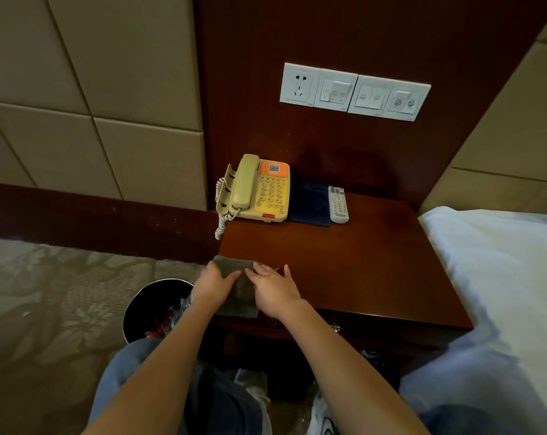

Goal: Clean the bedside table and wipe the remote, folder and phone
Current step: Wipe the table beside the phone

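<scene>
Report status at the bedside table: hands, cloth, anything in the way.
Left hand and right hand on grey cloth, table front-left corner; right flat, left grip unclear. Phone, folder, remote at back, apart from cloth. Nothing lies between.

Dark red-brown wooden worktop (375,277). Yellow phone (256,189) with a beige handset at the rear left corner, its coiled cord (219,224) hanging off the left edge. Dark blue folder (306,204) touches the phone's right side. White remote (338,205) lies further right of the phone, at the folder's outer edge. Grey cloth (234,265) lies in front of the phone, draped over the front edge.
</scene>
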`<state>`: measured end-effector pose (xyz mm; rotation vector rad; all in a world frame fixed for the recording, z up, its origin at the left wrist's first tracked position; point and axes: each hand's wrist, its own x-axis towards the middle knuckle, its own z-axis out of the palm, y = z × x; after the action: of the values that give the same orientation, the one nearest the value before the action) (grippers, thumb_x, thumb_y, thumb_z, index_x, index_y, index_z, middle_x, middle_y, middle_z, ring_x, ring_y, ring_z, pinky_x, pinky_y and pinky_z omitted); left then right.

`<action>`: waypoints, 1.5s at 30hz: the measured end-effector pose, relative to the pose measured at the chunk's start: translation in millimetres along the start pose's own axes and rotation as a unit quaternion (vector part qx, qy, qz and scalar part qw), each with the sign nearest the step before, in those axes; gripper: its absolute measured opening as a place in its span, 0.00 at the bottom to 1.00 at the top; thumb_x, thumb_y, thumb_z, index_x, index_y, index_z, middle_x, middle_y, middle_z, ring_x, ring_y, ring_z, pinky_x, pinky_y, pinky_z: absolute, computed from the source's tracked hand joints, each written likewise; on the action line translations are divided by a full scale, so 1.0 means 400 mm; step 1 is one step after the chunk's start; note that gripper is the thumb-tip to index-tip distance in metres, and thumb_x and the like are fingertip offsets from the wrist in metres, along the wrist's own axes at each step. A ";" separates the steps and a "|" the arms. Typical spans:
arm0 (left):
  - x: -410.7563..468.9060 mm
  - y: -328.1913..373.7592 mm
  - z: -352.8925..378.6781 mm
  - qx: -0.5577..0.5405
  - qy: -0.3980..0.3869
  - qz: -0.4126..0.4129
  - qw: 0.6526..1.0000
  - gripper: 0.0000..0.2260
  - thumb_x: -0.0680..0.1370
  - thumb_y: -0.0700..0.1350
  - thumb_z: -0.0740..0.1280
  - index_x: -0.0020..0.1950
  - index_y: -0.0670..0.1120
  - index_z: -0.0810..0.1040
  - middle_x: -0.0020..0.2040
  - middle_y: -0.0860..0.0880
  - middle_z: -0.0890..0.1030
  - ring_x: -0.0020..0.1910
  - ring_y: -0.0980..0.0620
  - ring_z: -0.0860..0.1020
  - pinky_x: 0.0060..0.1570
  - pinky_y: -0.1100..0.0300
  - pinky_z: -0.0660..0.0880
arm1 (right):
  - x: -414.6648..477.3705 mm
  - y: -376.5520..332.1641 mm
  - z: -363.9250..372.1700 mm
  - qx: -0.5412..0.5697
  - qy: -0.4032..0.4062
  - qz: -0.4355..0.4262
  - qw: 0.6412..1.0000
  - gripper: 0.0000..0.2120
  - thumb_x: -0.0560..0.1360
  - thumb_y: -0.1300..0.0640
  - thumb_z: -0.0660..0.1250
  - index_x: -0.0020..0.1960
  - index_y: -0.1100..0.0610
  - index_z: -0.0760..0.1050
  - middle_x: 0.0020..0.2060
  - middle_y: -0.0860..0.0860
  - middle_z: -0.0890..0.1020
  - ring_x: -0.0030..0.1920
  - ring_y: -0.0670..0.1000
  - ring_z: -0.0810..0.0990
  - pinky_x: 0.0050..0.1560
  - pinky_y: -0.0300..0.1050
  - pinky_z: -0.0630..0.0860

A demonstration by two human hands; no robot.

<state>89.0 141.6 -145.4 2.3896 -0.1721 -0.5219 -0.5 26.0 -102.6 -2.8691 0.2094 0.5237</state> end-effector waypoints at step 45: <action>-0.033 -0.074 -0.030 -0.239 -0.108 -0.086 0.961 0.21 0.80 0.53 0.61 0.63 0.38 0.75 0.59 0.42 0.79 0.58 0.44 0.78 0.61 0.55 0.73 | 0.102 -0.037 -0.138 -0.056 0.183 -0.043 0.980 0.14 0.82 0.54 0.53 0.61 0.55 0.74 0.55 0.52 0.80 0.54 0.54 0.78 0.55 0.53 0.74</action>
<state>81.5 174.7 -152.1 1.8809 0.0649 -0.8075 58.2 23.3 -64.2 -3.0474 0.1144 -0.0152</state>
